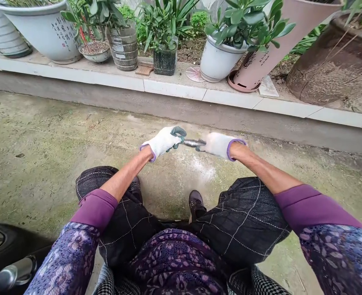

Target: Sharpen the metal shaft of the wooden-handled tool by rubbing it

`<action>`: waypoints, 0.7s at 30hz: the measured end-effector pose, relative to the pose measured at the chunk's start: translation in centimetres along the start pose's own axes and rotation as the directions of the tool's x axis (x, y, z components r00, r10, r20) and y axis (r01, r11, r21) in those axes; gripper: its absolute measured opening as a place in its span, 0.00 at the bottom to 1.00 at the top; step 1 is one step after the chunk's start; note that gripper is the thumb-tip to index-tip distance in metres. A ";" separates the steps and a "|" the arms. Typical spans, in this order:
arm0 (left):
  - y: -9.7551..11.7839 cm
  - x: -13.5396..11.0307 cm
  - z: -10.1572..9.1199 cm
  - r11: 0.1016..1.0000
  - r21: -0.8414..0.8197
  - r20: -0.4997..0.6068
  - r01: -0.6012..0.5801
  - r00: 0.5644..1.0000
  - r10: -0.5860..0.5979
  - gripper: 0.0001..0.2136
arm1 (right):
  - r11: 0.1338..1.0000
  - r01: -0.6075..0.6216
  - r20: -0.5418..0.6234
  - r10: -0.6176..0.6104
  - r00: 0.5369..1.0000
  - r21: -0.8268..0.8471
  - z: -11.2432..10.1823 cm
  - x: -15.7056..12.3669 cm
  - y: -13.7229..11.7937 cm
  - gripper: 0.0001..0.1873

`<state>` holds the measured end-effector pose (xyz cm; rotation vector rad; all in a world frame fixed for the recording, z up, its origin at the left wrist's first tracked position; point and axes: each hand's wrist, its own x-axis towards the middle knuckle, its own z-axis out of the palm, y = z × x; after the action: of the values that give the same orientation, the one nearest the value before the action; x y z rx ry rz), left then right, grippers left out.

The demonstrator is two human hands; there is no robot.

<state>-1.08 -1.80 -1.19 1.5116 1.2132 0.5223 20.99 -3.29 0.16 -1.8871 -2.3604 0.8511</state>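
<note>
A short, shiny, ridged metal rod (191,143) spans the gap between my hands, held level above the concrete; its exact kind is unclear. My left hand (165,142), in a white work glove with grey-green coated fingers, is closed around the rod's left end. At the other end, my right hand (216,144), gloved alike with a purple cuff, is closed with dark fingertips against the rod. Motion smears this right hand, and both rod ends are hidden by fingers. White powder (201,170) is scattered on the ground below.
A tiled ledge (175,89) runs across ahead, bearing potted plants, including a white pot (219,59) and a tall pink pot (262,53). My knees and a dark shoe (196,203) flank the work area. A black object with a metal cylinder (15,272) stands lower left.
</note>
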 end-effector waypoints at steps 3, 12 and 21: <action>-0.1 0.2 0.3 0.984 -0.164 -0.012 0.069 0.997 -0.072 0.14 | 0.986 -0.054 -0.070 0.043 0.997 -0.158 -0.8 1.6 0.5 0.15; -0.8 -0.1 2.1 0.905 -0.416 0.113 0.086 0.993 -0.043 0.08 | 0.889 -0.034 -0.106 0.092 0.990 0.458 -2.0 1.0 -1.8 0.14; 0.5 -0.4 -0.1 0.983 -0.166 0.001 -0.078 0.997 0.079 0.04 | 0.731 -0.037 0.255 -0.191 0.948 0.682 -3.2 -2.1 -2.6 0.19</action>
<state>-1.16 -2.08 -0.56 1.4217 1.0803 0.6540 20.25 -4.23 4.60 -1.3985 -1.8058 1.8068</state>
